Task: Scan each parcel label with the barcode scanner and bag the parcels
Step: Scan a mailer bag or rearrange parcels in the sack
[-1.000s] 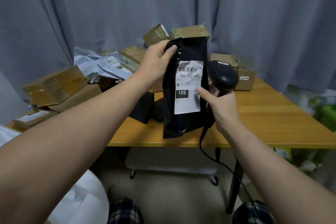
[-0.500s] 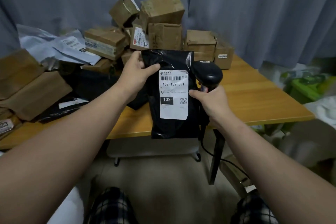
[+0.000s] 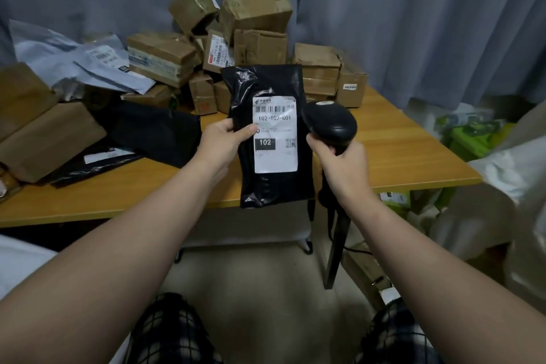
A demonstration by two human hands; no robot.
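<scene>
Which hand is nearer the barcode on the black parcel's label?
Left. The left hand grips the parcel's left edge, thumb on the label just below the barcode; the right hand holds the scanner beyond the parcel's right edge.

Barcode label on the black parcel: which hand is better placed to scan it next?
Right. The right hand grips the scanner just beside the label, while the left hand holds the parcel upright, thumb on the label's edge.
</scene>
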